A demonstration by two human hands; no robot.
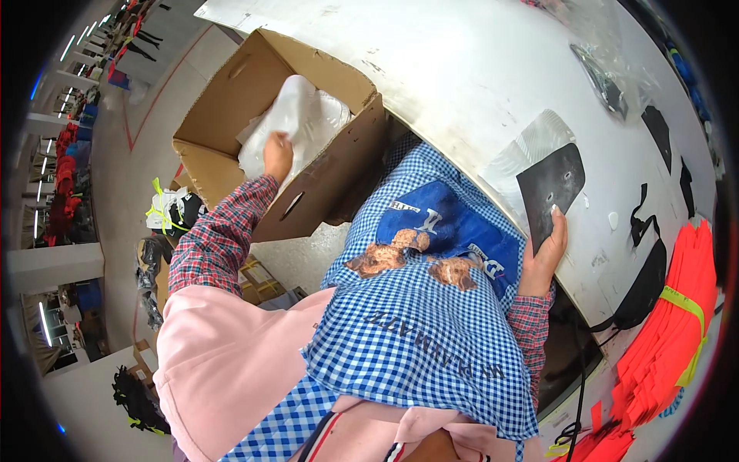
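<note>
Left hand (278, 156) in a box (327, 179), right hand (546, 252) gripping a black panel (548, 181)

A person seen from above wears a blue-and-white checked apron (416, 327) over pink cloth, with plaid sleeves. The two hands are well apart. The black panel is in the right hand, at the near edge of a white desk (454, 58): the thumb presses on its upper face, and the fingers are closed round its lower end, mostly hidden beneath. The left hand reaches over the open box, left of the desk, with its fingers curled in against white sheets (296, 115); it is slightly blurred, so whether it grips one cannot be told.

The panel is flat, matt and dark, with rounded corners at its far end and small holes through it. Just behind it lies a translucent sheet (517, 150), its surface marked with fine curved lines. The white sheets are smooth and thin, the top one bowed upward inside the box. The box is brown cardboard with a slot cut in its side wall.

Farther across the desk lie a crumpled clear bag (600, 58) and a narrow black strip (657, 137). To the right, a stack of bright orange-red pieces (650, 354) is bound by a yellow-green band (683, 304).
</note>
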